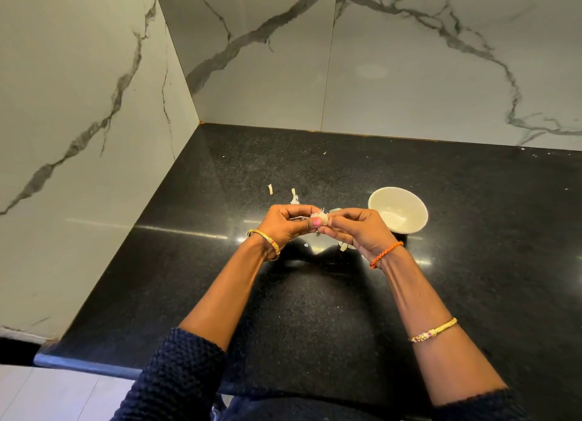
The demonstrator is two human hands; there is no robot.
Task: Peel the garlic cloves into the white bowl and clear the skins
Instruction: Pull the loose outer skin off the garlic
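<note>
Garlic clove held between both hands above the counter

Hands meet over the black counter [441, 279], just left of the white bowl [398, 209]. The left hand [285, 224] has its fingers curled, with thumb and fingertips pinching the garlic clove [318, 215] from the left side. The right hand [356, 228] is likewise curled, pinching the same clove from the right side. Both hands are clamped on the clove; neither is free. A thin flap of pale skin stands up from the clove between the two sets of fingertips.

The clove is in the air, clear of the counter and outside the bowl. The bowl stands upright on the counter, just beside the right hand. Whether it holds peeled cloves cannot be told; only a pale patch shows on its inner wall.

Loose skins [294, 197] lie on the counter beyond the left hand, with one further scrap [270, 189] to their left. More scraps lie below the hands, partly hidden.

A gold bangle [267, 242] sits on the left wrist. An orange thread band [385, 254] sits on the right wrist.
</note>
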